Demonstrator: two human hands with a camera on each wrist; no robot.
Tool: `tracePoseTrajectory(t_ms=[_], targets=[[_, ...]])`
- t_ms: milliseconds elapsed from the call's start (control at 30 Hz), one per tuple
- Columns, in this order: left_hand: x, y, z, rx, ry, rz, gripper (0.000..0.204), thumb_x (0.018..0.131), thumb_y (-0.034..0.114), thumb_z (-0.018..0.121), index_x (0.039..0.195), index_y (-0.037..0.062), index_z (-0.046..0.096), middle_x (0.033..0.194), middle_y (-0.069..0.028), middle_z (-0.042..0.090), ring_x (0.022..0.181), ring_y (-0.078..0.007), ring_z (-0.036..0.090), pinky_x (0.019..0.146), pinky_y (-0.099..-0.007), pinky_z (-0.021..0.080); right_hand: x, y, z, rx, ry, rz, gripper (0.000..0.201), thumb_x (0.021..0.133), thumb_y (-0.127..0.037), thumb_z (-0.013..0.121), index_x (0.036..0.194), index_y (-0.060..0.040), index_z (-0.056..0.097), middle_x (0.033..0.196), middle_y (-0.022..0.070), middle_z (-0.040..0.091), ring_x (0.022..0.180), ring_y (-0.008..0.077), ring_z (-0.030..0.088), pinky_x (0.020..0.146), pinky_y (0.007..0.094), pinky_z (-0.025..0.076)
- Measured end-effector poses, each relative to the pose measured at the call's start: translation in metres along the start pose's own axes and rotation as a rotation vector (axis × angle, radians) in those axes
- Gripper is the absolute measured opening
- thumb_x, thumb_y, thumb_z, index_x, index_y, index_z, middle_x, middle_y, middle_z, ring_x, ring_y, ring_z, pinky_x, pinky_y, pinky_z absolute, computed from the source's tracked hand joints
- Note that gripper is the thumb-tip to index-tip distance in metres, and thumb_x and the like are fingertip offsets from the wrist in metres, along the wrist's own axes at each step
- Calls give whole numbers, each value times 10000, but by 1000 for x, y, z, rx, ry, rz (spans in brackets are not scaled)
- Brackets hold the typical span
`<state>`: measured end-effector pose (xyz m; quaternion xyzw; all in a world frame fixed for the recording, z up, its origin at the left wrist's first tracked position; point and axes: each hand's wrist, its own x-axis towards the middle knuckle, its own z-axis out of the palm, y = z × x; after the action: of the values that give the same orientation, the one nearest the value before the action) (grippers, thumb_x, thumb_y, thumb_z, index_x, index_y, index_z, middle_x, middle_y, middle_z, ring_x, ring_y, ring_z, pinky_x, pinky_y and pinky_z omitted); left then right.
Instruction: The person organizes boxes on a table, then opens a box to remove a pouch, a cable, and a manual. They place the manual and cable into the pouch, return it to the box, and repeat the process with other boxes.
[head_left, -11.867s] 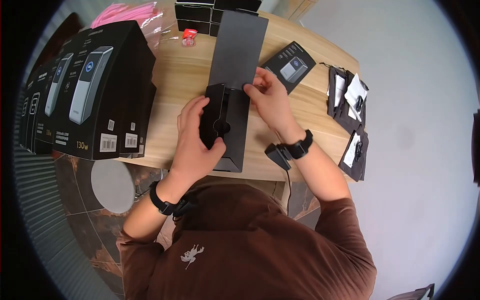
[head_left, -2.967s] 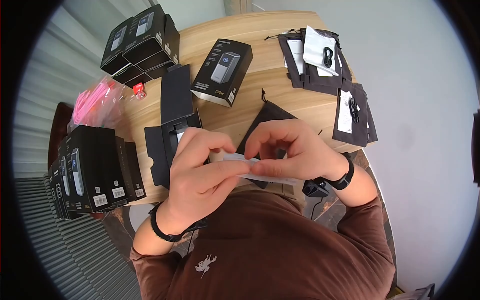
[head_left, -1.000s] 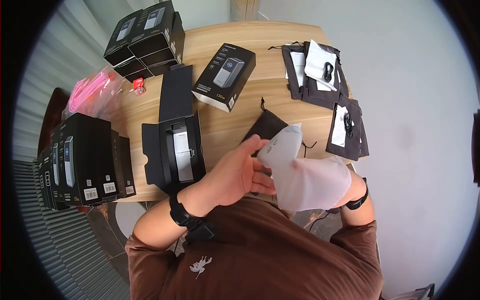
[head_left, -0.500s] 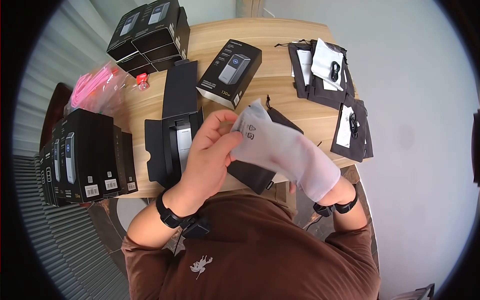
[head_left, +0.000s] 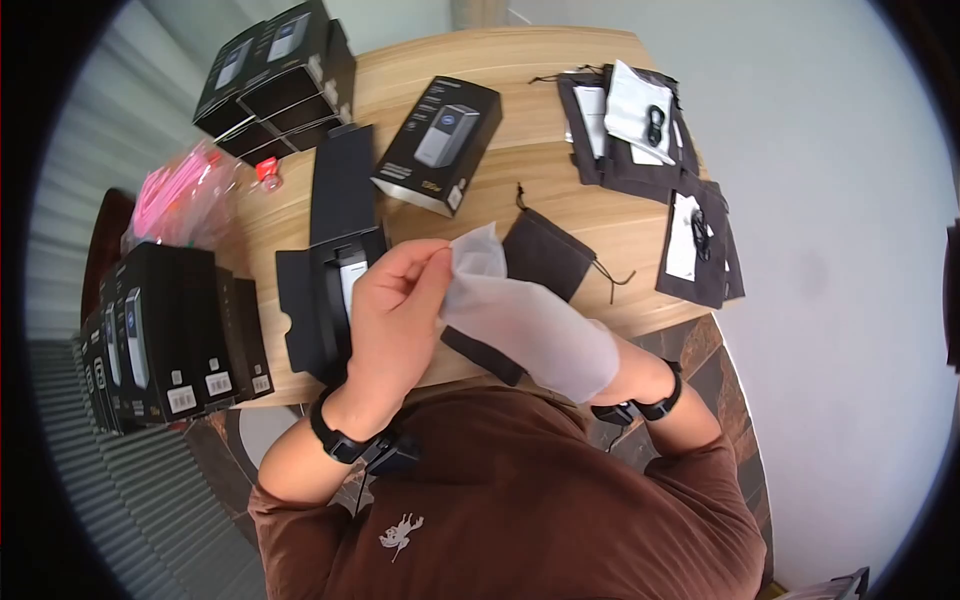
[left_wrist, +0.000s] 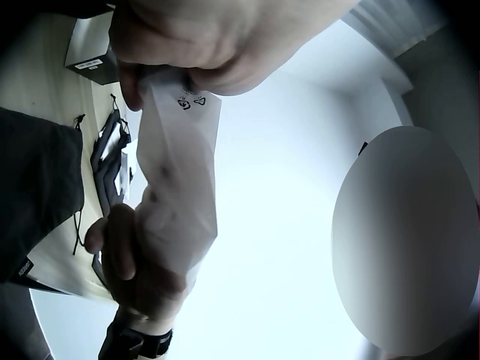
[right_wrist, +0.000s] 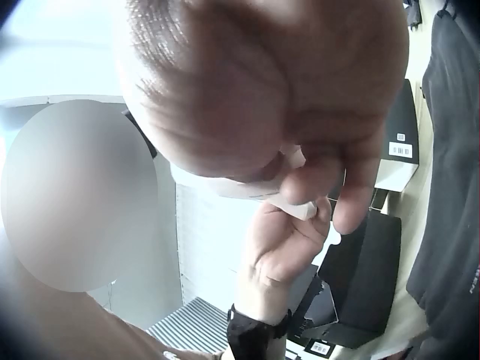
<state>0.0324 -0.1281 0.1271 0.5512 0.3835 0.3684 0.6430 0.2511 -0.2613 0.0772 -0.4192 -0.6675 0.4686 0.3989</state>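
In the head view, my left hand (head_left: 392, 315) pinches the narrow end of a translucent white bag (head_left: 535, 325) between thumb and fingers. The bag drapes over my right hand, with its wider end by the right wrist. The left wrist view shows the bag (left_wrist: 180, 150) stretched between my left hand (left_wrist: 191, 49) and my right hand (left_wrist: 142, 259); dark fingertip shapes show through it, while other fingers lie outside. My right hand (right_wrist: 262, 90) has loosely bent outer fingers. Below the bag lies a dark drawstring pouch (head_left: 547, 252); an opened black box (head_left: 330, 290) stands left.
A closed black box (head_left: 440, 145) lies on the wooden table (head_left: 545, 55). Black boxes are stacked at back left (head_left: 280, 70) and front left (head_left: 165, 330), with pink strips (head_left: 170, 195) between. Pouches with papers and cables (head_left: 635, 130) lie at right.
The earlier closed view of the bag's paper-like folds has given way to a bag spread over my right hand. Since half a second ago, both hands and the bag have shifted slightly left.
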Motion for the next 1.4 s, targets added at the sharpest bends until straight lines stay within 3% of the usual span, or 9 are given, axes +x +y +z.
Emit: tracePoseTrajectory(t_ms=[133, 167, 600, 733, 833, 967, 1067, 1233, 1400], targets=[[-2, -5, 4, -95, -22, -38, 144, 1078, 97, 620, 1148, 2, 703, 961, 12, 715, 806, -24, 586, 702, -189, 442, 13, -11, 4, -189, 3, 206, 675, 898, 10, 711, 1535, -42, 492, 1449, 139, 636, 1306, 249, 634, 1033, 352, 515], [-3, -5, 2, -84, -33, -54, 138, 1079, 96, 615, 1144, 5, 696, 964, 17, 704, 810, -26, 581, 707, -189, 442, 14, -10, 5, -314, 87, 46, 694, 856, 31, 731, 1511, -59, 522, 1438, 143, 643, 1250, 236, 665, 1005, 334, 534], [-10, 10, 6, 357, -184, 17, 78, 1095, 43, 509, 1142, 34, 571, 911, 37, 543, 776, -30, 459, 688, -204, 397, 21, 0, 13, -67, 109, -52, 827, 930, 58, 672, 1651, -57, 282, 1527, 121, 539, 1222, 207, 621, 977, 316, 531], [-12, 21, 13, 96, -235, -11, 321, 1086, -14, 402, 1379, 16, 531, 1007, 0, 570, 862, -49, 481, 790, -214, 418, 9, -5, 15, 317, 162, -13, 784, 958, 33, 606, 1660, -100, 286, 1240, 46, 636, 825, 126, 614, 724, 271, 542], [-16, 27, 7, 329, -324, 135, 328, 1085, -18, 389, 1381, 1, 529, 1180, -52, 639, 996, -63, 556, 889, -230, 444, 10, -24, -2, 437, 21, 183, 626, 1011, -52, 617, 1601, -116, 418, 1000, 6, 634, 717, 89, 591, 662, 260, 519], [-18, 19, 17, 104, -343, 11, 320, 1077, -38, 428, 1380, -2, 525, 1186, -80, 673, 1054, -96, 611, 936, -240, 460, 13, -27, -2, 470, 119, 321, 392, 1053, -112, 628, 1442, -76, 590, 1056, 37, 664, 744, 94, 613, 683, 257, 532], [-17, 24, 15, 195, -288, -15, 327, 1065, -53, 445, 1371, 14, 543, 1145, -94, 680, 993, -115, 634, 894, -250, 489, 22, -23, 7, 422, 280, 17, 371, 1067, -142, 615, 1434, -86, 604, 1113, 61, 696, 789, 105, 642, 724, 258, 540], [-17, 28, 21, 595, -333, 301, 349, 998, -104, 501, 1307, 14, 612, 985, -124, 638, 831, -203, 665, 744, -311, 540, 12, -18, -7, 652, 202, 174, 400, 1013, -88, 674, 1388, 30, 599, 1180, 76, 704, 890, 134, 678, 808, 314, 563], [-18, 25, 18, 589, -381, 216, 281, 978, -87, 553, 1235, 0, 624, 974, -123, 677, 793, -208, 678, 721, -303, 536, 11, -27, -9, 164, 325, 6, 331, 979, -78, 701, 1288, 26, 640, 1127, 72, 722, 937, 151, 692, 831, 313, 570]])
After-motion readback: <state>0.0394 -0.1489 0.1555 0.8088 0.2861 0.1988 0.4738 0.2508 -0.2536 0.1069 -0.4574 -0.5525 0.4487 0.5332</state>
